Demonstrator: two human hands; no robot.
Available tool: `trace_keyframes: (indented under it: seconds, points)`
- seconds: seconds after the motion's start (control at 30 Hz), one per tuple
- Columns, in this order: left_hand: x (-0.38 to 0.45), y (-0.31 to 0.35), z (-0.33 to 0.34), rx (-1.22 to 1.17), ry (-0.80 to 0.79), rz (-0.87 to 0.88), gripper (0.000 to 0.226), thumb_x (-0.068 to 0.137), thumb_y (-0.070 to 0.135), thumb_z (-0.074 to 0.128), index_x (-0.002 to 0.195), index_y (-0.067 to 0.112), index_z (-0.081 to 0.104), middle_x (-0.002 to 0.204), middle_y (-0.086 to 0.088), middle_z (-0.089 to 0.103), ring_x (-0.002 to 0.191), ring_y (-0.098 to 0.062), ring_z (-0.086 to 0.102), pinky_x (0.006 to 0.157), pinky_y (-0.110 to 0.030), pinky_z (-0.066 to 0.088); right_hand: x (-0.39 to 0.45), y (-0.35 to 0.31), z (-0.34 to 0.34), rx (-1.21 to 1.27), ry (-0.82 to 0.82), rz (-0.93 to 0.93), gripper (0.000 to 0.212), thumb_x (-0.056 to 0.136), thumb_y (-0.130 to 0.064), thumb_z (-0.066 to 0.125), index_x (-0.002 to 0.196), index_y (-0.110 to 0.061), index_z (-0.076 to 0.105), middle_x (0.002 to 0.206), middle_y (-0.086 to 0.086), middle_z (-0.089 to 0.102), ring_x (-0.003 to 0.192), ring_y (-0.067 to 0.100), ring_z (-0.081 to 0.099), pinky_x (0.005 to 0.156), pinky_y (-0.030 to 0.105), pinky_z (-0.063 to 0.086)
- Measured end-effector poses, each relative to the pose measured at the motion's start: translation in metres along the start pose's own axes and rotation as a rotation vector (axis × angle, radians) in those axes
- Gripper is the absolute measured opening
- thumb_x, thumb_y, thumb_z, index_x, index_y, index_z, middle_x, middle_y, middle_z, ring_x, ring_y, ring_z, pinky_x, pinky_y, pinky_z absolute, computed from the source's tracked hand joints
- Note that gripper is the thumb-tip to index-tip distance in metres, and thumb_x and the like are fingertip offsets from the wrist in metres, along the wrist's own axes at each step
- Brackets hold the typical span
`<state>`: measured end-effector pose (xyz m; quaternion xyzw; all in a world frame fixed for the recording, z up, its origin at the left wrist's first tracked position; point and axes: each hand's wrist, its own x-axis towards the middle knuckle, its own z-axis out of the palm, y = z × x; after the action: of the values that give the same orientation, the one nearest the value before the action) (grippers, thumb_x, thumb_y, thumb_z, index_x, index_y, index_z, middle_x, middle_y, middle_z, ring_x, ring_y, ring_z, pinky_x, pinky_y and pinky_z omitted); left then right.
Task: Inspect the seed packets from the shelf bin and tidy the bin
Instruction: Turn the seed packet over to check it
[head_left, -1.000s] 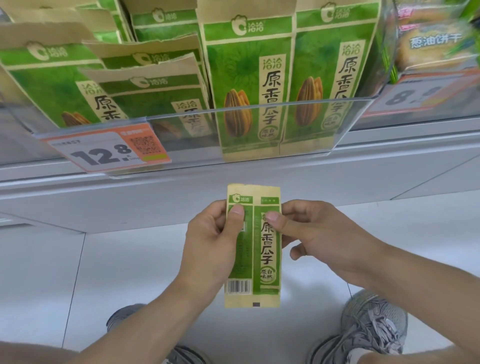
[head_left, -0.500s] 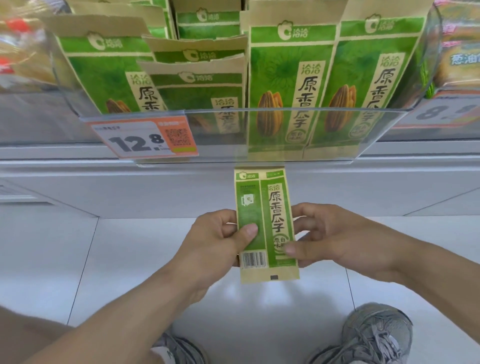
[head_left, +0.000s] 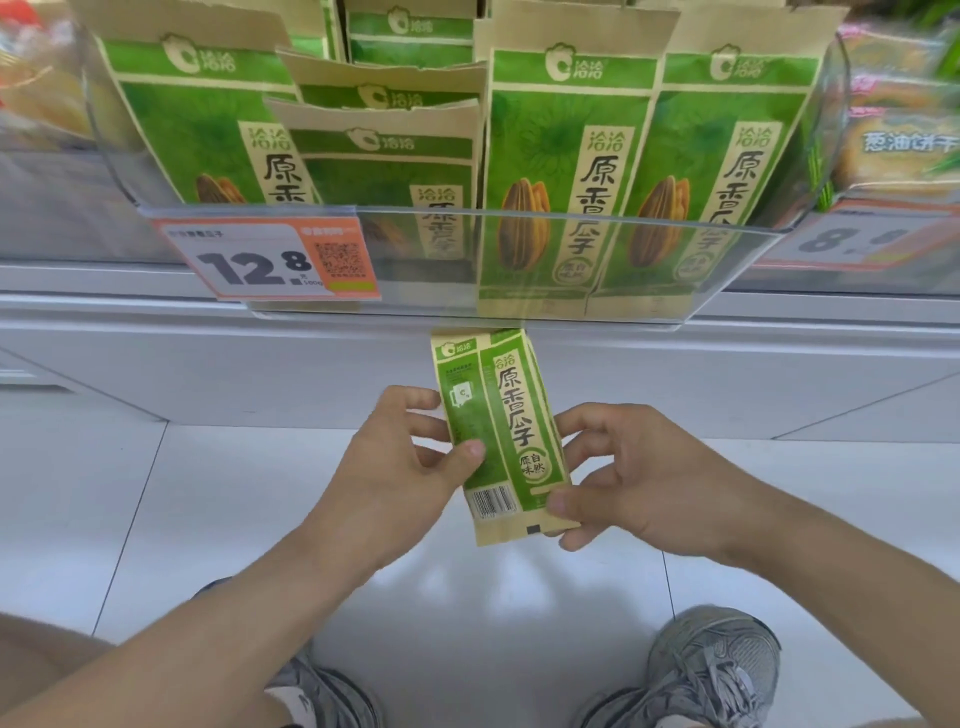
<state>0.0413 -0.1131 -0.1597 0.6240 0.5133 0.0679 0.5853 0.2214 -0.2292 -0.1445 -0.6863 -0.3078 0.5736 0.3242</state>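
A green and tan seed packet (head_left: 511, 415) shows me its narrow side and barcode, tilted slightly with its top to the left. My left hand (head_left: 400, 462) pinches its left edge with the thumb on the front. My right hand (head_left: 634, 478) pinches its lower right corner. Just above, the clear plastic shelf bin (head_left: 727, 306) holds several matching seed packets (head_left: 566, 171). Those at the right stand upright. Those at the left (head_left: 384, 166) lean and sit lower.
An orange and white price tag (head_left: 265, 260) reading 12.8 hangs on the bin's front left. Another bin with biscuit packs (head_left: 904, 140) sits to the right. A white shelf ledge (head_left: 156, 364) runs below the bin. My grey shoes (head_left: 711, 670) stand on white floor tiles.
The held packet has risen toward the bin's underside and tilted a little. My right hand slid from its upper edge down to the lower right corner. My view moved closer to the shelf.
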Motion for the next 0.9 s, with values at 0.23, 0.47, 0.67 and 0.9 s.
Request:
trace_keyframes:
  seconds: [0.23, 0.47, 0.67, 0.9]
  points:
    - [-0.014, 0.014, 0.007, 0.069, -0.054, -0.042, 0.025, 0.09, 0.048, 0.063, 0.103, 0.039, 0.044, 0.106, 0.017, 0.061, 0.093, 0.0, 0.063, 0.075, -0.017, 0.051, -0.004, 0.006, 0.041, -0.246, -0.021, -0.159, 0.036, 0.085, -0.025, 0.08, 0.112, -0.03, 0.057, 0.101, -0.014, 0.064, 0.076, 0.011, 0.074, 0.074, 0.047, 0.062]
    - [-0.001, 0.024, -0.014, 0.125, -0.239, 0.063, 0.021, 0.094, 0.033, 0.062, 0.098, 0.013, 0.065, 0.087, -0.007, 0.073, 0.084, -0.028, 0.07, 0.089, -0.054, 0.056, 0.003, 0.009, 0.035, -0.279, 0.121, -0.22, 0.02, 0.085, -0.028, 0.08, 0.092, -0.026, 0.062, 0.099, -0.01, 0.065, 0.097, 0.007, 0.064, 0.079, 0.037, 0.059]
    - [-0.001, 0.055, -0.048, 0.326, -0.393, 0.258, 0.014, 0.1, 0.022, 0.059, 0.094, 0.015, 0.069, 0.085, -0.001, 0.078, 0.083, -0.021, 0.075, 0.081, -0.049, 0.059, 0.001, -0.024, 0.005, 0.161, 0.18, -0.208, 0.058, 0.062, -0.017, 0.092, 0.112, -0.016, 0.062, 0.108, 0.003, 0.073, 0.088, 0.024, 0.074, 0.08, 0.046, 0.063]
    - [-0.02, 0.106, -0.073, -0.151, 0.214, 0.862, 0.016, 0.087, 0.034, 0.07, 0.081, 0.019, 0.075, 0.07, 0.0, 0.075, 0.065, -0.015, 0.074, 0.054, -0.022, 0.057, -0.03, -0.093, -0.007, 0.027, 0.405, -0.75, 0.03, 0.065, -0.013, 0.09, 0.088, -0.019, 0.072, 0.084, 0.003, 0.076, 0.073, 0.023, 0.075, 0.068, 0.031, 0.062]
